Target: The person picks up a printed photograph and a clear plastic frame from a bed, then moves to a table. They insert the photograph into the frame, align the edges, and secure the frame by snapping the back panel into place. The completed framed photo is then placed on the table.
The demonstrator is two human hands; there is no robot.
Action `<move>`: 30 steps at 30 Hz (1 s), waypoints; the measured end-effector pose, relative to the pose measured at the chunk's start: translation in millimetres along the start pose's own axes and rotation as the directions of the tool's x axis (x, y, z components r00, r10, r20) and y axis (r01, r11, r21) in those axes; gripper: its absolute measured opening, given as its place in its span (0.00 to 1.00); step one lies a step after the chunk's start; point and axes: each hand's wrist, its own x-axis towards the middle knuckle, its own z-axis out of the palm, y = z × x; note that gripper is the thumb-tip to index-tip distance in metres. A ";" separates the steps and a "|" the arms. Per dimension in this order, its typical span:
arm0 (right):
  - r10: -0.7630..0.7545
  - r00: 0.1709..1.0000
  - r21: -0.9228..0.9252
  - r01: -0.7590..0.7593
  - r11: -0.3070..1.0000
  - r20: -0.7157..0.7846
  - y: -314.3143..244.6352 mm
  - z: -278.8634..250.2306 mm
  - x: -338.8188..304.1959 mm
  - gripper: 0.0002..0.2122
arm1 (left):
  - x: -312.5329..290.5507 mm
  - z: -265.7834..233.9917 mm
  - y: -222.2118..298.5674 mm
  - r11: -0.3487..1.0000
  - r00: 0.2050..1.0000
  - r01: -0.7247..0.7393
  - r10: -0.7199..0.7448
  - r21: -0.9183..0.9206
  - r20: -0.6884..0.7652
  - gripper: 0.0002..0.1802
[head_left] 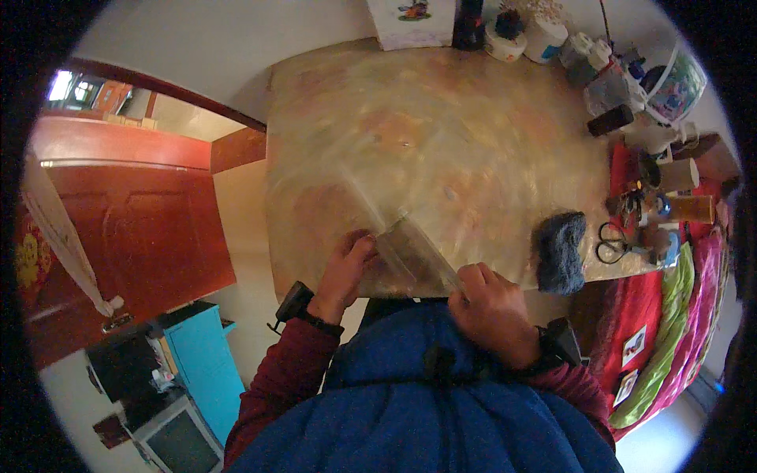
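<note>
Close to the table's near edge, my two hands are at a flat, rectangular, shiny piece. It is see-through or mirror-like, and I cannot tell which. One long edge shows as a pale straight strip running down to the right. My right hand is closed around the piece's lower right end, which the fingers hide. At its left edge, my left hand has curled fingers, with thumb and fingertips pinched against the side. A grey-blue cloth lies crumpled on the table to the right of my right hand.
The table has a glossy, marbled tan cover. Scissors and small items sit at its right edge. A dark oblong object, a clear basket and white pots stand toward the back. A red door is at left.
</note>
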 end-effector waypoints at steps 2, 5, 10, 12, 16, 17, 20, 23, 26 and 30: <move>0.000 1.000 0.033 -0.001 0.999 0.008 0.6 -1.4 1.2 0.08 | -3.4 -0.4 -4.7 0.999 0.999 -0.032 0.032 -0.003 0.015 0.31; -0.004 0.998 -0.001 0.004 1.000 0.057 -1.3 -5.6 3.5 0.10 | -4.0 2.6 -9.3 0.995 0.995 -0.092 0.090 0.040 0.035 0.30; 0.028 0.987 -0.075 -0.016 0.997 0.158 -7.8 -8.7 14.2 0.12 | 0.9 5.2 -16.4 0.991 0.994 -0.096 0.100 0.092 -0.035 0.27; 0.046 0.971 -0.096 -0.025 0.995 0.234 -7.3 -9.3 18.5 0.14 | 2.6 2.2 -19.4 0.990 0.992 -0.126 0.126 0.065 0.011 0.26; 0.097 0.929 -0.027 -0.094 0.995 0.358 -1.4 -8.6 36.2 0.20 | 1.9 1.0 -21.2 0.989 0.991 -0.132 0.134 0.059 -0.023 0.26; 0.105 0.916 0.014 -0.119 0.993 0.388 0.5 -8.0 41.2 0.22 | 0.9 1.5 -20.4 0.987 0.989 -0.143 0.145 0.074 -0.024 0.25; 0.067 0.888 0.116 -0.134 0.984 0.455 11.3 -6.6 56.5 0.30 | -3.7 6.0 -17.8 0.986 0.989 -0.138 0.142 0.092 -0.037 0.24; -0.025 0.785 0.262 -0.177 0.949 0.619 29.4 0.9 76.0 0.35 | -7.5 11.4 -14.9 0.993 0.991 -0.110 0.113 0.053 -0.068 0.23; -0.093 0.746 0.457 -0.298 0.838 0.659 46.1 7.0 82.5 0.40 | -11.1 16.1 -14.0 0.995 0.989 -0.082 0.088 0.053 -0.115 0.23; -0.205 0.795 0.628 -0.262 0.733 0.570 57.7 25.6 85.4 0.47 | -13.0 22.9 -11.7 0.990 0.976 -0.109 0.124 0.090 -0.181 0.23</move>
